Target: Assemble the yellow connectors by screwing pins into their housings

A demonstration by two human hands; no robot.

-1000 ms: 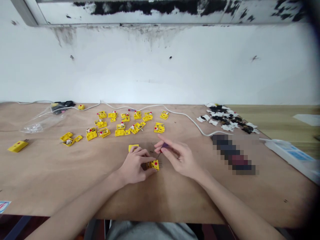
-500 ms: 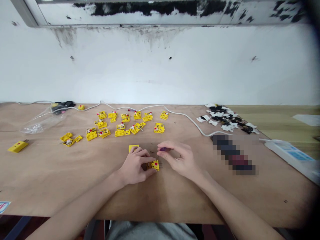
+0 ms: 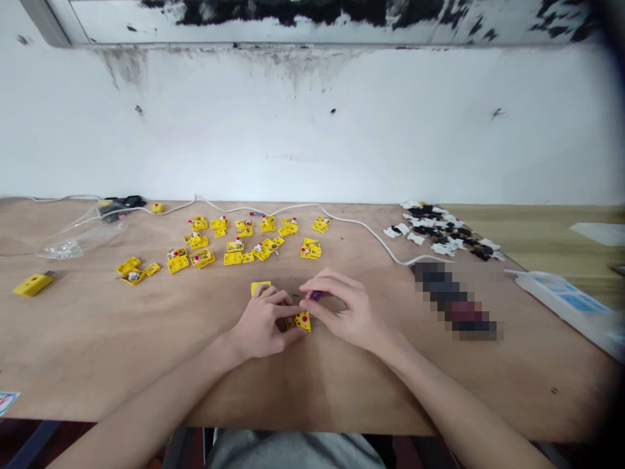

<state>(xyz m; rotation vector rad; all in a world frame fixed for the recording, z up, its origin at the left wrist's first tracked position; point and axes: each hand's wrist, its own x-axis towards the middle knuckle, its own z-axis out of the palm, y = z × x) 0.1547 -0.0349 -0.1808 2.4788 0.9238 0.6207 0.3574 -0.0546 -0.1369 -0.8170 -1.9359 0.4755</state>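
Between the fingers and thumb of my left hand (image 3: 263, 324) is a yellow plug (image 3: 303, 320) with a red button and metal prongs pointing right. My fingers cover its left part. My right hand (image 3: 344, 306) pinches the dark purple handle of a small screwdriver (image 3: 316, 296) just above the plug. The blade is too thin to make out, so I cannot tell whether it touches the plug. Just behind my left fingers lies another yellow piece (image 3: 260, 286), partly covered by them.
Several opened yellow plugs (image 3: 233, 258) are spread across the back of the wooden table (image 3: 122, 352). A clear plastic bag (image 3: 68, 246) lies at left, near a closed yellow plug (image 3: 33, 284). Black and white pieces (image 3: 442, 229), a white cable (image 3: 381, 241) and a power strip (image 3: 566, 296) occupy the right.
My right hand has moved slightly left with the screwdriver, whose handle now stands more upright over the plug. My left hand keeps its hold. The view has shifted a little.
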